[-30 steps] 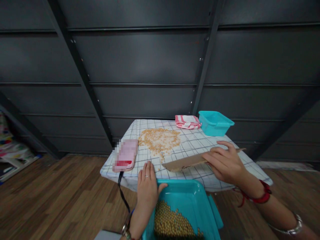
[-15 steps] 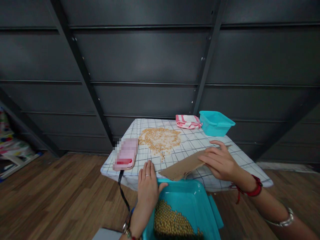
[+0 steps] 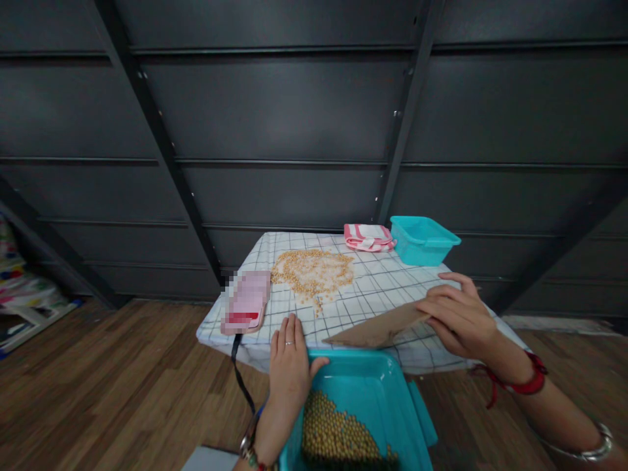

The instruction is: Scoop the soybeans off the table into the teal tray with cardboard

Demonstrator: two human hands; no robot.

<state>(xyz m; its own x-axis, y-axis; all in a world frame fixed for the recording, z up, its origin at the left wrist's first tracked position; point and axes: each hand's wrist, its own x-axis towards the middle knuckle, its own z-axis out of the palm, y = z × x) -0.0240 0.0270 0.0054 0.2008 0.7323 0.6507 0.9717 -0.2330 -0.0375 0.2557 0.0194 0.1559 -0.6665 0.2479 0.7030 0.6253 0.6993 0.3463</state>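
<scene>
My left hand [image 3: 290,360] lies with fingers stretched out over the table's front edge, its thumb on the rim of a teal plastic tub [image 3: 366,379]. Inside that tub is a heap of yellowish round beans [image 3: 338,432], cut off by the lower frame edge. My right hand [image 3: 458,317] pinches one end of a brown cardboard strip [image 3: 377,327], which slants over the cloth just behind the tub. Farther back, paler yellow beans and white grains [image 3: 314,271] are spread on the checked tablecloth [image 3: 373,288].
A pink phone-like item [image 3: 248,301], partly pixelated, lies at the table's left with a dark strap hanging down. At the back right stand a folded pink-striped cloth [image 3: 369,237] and a smaller turquoise tub [image 3: 426,242]. A dark panelled wall [image 3: 284,196] rises behind the table.
My right hand has moved to the right with the cardboard strip, away from my left hand. My left hand and the bean tub have stayed in place.
</scene>
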